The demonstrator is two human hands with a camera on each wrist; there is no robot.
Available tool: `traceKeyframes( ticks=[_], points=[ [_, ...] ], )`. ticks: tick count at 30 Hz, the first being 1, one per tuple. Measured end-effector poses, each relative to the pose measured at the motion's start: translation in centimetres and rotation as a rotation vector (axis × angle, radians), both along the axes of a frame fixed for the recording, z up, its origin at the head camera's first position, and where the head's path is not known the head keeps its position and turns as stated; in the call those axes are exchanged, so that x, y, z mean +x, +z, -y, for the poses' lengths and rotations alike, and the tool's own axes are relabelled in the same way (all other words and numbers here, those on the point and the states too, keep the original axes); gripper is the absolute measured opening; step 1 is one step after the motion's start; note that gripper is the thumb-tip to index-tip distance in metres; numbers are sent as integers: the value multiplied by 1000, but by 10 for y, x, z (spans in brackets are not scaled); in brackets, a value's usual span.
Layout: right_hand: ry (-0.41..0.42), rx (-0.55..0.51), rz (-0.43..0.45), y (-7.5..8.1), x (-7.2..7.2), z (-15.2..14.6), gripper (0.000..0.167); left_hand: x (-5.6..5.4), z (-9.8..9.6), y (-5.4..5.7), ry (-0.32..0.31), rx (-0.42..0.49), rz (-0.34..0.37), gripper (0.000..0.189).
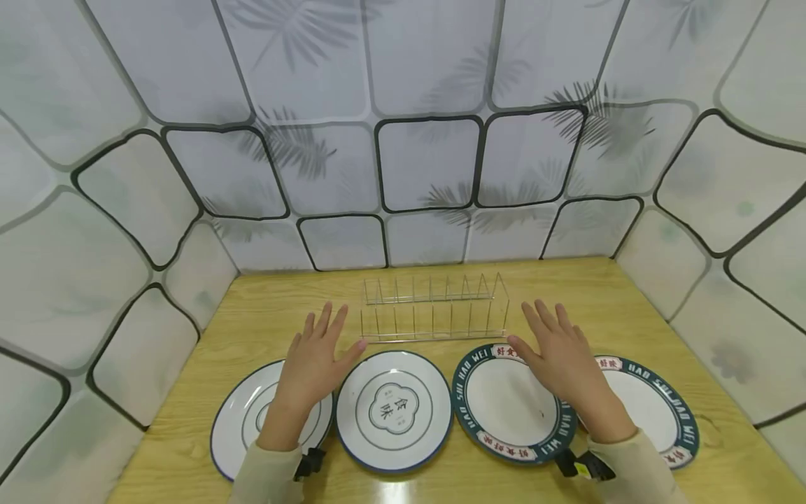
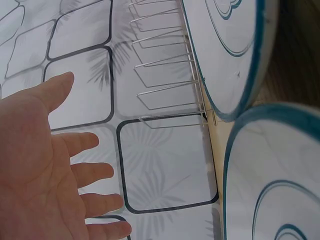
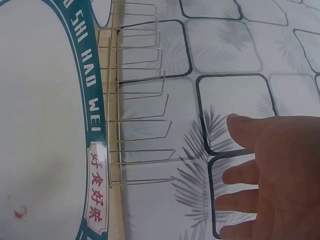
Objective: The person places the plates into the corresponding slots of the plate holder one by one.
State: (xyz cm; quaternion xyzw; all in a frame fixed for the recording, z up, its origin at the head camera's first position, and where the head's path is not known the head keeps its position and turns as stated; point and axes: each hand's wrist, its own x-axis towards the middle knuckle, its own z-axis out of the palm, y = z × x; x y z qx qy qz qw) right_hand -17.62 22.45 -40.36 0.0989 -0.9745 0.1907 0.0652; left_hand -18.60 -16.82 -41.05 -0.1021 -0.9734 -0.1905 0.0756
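Note:
Four plates would be several: a row of them lies across the wooden table. My left hand, fingers spread and holding nothing, hovers above the far-left white plate with a blue rim. Beside it lies a similar white plate with characters in its centre. Over the two green-rimmed plates at the right hangs my right hand, its fingers extended and nothing in it. The inner green-rimmed plate has a small reddish spot, also visible on the plate in the right wrist view. The outer green-rimmed plate is partly covered by my right hand.
A wire dish rack with several upright dividers stands behind the plates, between the hands. Patterned wall covering encloses the wooden table at the back and both sides. Black straps are on the wrists.

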Motion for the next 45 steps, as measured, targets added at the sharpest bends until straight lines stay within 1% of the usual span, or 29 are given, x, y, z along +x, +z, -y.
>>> traceKeyframes(
  ticks=[9,16,19,22,28,33,36,40,45],
  points=[
    [-5,-56,7,-5,-6,-5,77,2,5,-5,-2,8,33,77],
    [-6,-103,12,-6,-14,-8,66,4,7,-6,3,2,51,84],
    [-5,-121,12,-7,-17,-9,62,5,7,-7,7,15,62,81],
    [-6,-133,5,-9,-19,-10,62,6,7,-9,8,33,76,81],
    [-11,-145,-7,-11,-23,-13,63,8,8,-11,-2,42,89,89],
    [-18,-152,-1,-11,-28,-14,59,13,14,-11,-10,56,86,84],
    [-30,-157,18,-10,-32,-14,59,18,18,-10,-4,58,94,86],
    [-39,-166,31,-11,-37,-15,57,23,23,-9,20,67,117,89],
    [-26,-184,7,-14,-43,-17,50,27,29,-12,55,73,140,85]
  ],
)
